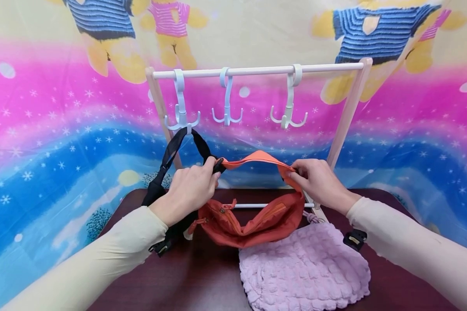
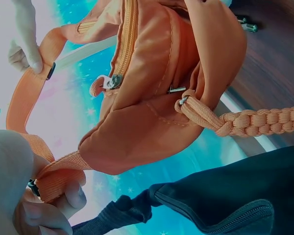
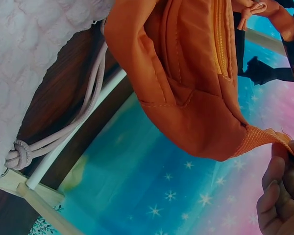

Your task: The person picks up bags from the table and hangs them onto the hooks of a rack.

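Note:
An orange waist bag [image 1: 257,235] with zips and a braided pull [image 2: 264,121] hangs between my two hands. My left hand [image 1: 192,185] pinches one end of its strap [image 1: 257,156] near a black buckle. On the other side my right hand [image 1: 321,179] grips the strap where it meets the bag, thumb and fingers curled on the webbing [image 3: 262,138]. Just left of my left hand, a black bag [image 2: 235,196] hangs by its strap [image 1: 173,149] from the left white hook [image 1: 182,108]. The orange bag's lower edge overlaps a pink puffy bag [image 1: 303,268] in the head view.
A wooden rack with a white top rail [image 1: 257,70] stands at the back of the dark table [image 1: 202,280]. Two more multi-prong hooks hang from it, a middle hook [image 1: 227,103] and a right hook [image 1: 289,103]. Behind is a printed cloth [image 1: 43,108] with bears and snowflakes.

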Action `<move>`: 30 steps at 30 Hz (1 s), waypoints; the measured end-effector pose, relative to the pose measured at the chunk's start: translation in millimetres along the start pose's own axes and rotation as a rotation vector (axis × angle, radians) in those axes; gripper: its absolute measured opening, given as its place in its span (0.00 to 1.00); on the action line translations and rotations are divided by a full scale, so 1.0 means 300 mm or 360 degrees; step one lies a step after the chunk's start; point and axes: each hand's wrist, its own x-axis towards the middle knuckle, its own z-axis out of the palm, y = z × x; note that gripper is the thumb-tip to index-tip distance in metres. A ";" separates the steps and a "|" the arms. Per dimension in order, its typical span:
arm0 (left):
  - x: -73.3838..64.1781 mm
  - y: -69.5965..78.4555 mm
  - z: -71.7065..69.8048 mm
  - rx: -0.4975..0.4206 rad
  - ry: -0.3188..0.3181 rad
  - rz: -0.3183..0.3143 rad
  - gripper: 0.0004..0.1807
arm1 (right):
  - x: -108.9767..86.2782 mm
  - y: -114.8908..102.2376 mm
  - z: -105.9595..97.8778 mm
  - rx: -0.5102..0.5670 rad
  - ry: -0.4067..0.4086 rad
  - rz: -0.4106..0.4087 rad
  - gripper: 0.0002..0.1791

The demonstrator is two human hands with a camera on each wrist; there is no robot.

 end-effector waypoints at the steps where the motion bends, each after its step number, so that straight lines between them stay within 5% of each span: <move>1: 0.001 0.000 -0.001 0.0003 -0.0002 -0.0003 0.15 | 0.001 0.000 0.000 0.0003 0.0004 0.0002 0.05; 30: 0.018 0.011 -0.033 -0.0058 0.0040 -0.0034 0.13 | 0.027 -0.012 -0.020 0.0001 0.0091 -0.0015 0.05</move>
